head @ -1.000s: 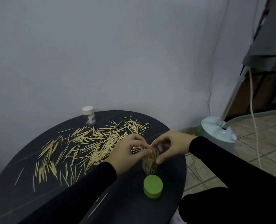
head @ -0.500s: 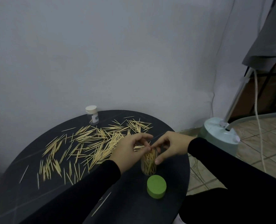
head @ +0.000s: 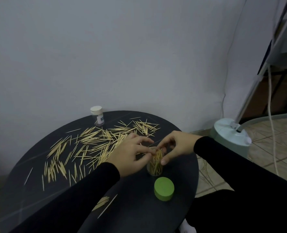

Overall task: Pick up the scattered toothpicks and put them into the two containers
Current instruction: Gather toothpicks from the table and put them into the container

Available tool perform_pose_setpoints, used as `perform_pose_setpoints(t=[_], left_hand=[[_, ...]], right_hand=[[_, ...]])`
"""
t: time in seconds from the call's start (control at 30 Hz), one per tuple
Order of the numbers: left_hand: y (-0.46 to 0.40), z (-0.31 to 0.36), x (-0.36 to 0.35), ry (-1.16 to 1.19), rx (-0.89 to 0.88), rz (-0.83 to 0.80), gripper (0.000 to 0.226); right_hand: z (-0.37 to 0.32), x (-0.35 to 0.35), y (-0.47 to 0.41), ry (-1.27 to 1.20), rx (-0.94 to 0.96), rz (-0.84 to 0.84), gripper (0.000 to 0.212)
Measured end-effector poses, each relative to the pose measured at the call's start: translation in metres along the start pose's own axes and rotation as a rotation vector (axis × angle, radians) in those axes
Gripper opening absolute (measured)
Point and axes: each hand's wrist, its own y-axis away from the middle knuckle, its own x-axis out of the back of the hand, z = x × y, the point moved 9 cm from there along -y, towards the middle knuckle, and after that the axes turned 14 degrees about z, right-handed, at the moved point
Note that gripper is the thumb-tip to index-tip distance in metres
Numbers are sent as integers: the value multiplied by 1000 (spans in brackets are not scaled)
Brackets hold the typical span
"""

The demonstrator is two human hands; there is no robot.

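Nearest the front edge of the round black table (head: 178,204), a few loose toothpicks (head: 105,203) lay beside the left sleeve (head: 72,199). A little farther in, toward the right edge, the green lid (head: 164,188) sat flat on the tabletop, off its jar. Just behind the lid stood the clear container (head: 155,165), upright and open, already holding a sheaf of toothpicks. Both hands met over its mouth. The left hand (head: 129,157) had its fingers curled, thumb and fingertips pinched on toothpicks at the rim. The right hand (head: 176,148) curved round the far side, its thumb pressed against the container's wall and its fingers bent over the opening; its hold was on the container. Beyond the hands, the scattered toothpicks (head: 92,145) covered the middle and left of the table, reaching toward the back edge. At the back edge, near the wall, the second container (head: 97,116) stood upright with its white cap on.
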Motion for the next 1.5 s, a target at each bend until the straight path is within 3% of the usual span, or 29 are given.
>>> perform_pose_setpoints(t=[0.07, 0.2, 0.3, 0.43, 0.6, 0.9, 1.2, 1.5], left_hand=[[-1, -5, 1, 72, 72, 9, 42], [-3, -30, 12, 80, 268, 204, 26], [7, -56, -1, -167, 414, 79, 25], [20, -70, -18, -410, 369, -106, 32], [15, -70, -20, -542, 265, -142, 31], [13, -69, -25, -544, 223, -165, 29], [16, -68, -29, -593, 229, -197, 23], [13, -58, -18, -498, 249, -63, 21]], right_hand=[[5, -2, -1, 42, -20, -20, 51], [15, -3, -9, 139, -60, -6, 44], [22, 0, -21, 167, -59, 93, 31], [22, 2, -36, 309, -25, 220, 35], [12, -11, -51, 465, 39, 195, 36], [-11, -21, -69, 574, 186, 227, 23], [-11, -25, -66, 650, 172, 202, 14], [-6, -6, -50, 438, 69, 333, 8]])
